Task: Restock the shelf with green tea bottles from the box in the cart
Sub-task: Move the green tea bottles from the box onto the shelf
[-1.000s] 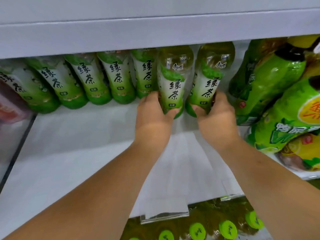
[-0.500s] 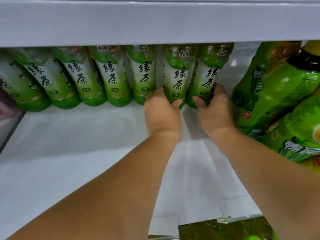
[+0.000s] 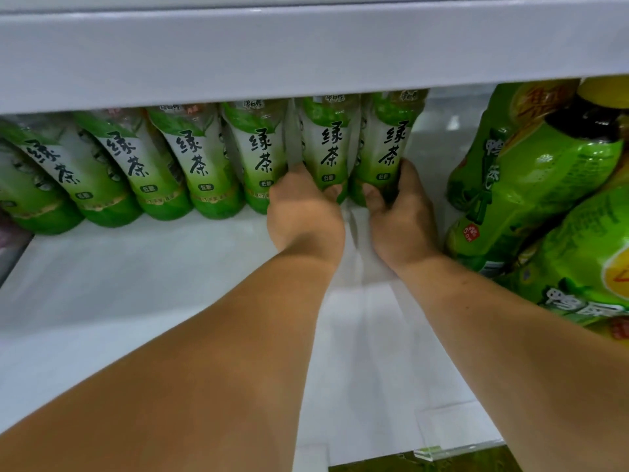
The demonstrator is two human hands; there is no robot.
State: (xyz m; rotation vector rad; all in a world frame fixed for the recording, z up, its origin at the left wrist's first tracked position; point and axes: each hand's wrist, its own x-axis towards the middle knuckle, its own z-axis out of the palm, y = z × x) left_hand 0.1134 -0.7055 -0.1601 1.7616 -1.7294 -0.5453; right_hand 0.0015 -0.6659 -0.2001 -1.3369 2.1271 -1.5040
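White shelf board (image 3: 119, 301) in a store bay, under a pale upper shelf (image 3: 306, 46).

Item one: left hand (image 3: 304, 212), fingers curled round the base of a green tea bottle (image 3: 328, 144), thumb tip on its front.

Item two: right hand (image 3: 401, 219), gripping the base of a second green tea bottle (image 3: 389, 144) just beside the first. Both stand at the back of the board.

Left of the left hand's grip: row of matching bottles (image 3: 200, 165), packed side by side.

Right of the right hand's grip, across a small gap: larger green bottles (image 3: 531, 185), crowded together.

Front edge, beneath the right forearm: clear plastic strip (image 3: 456, 451).
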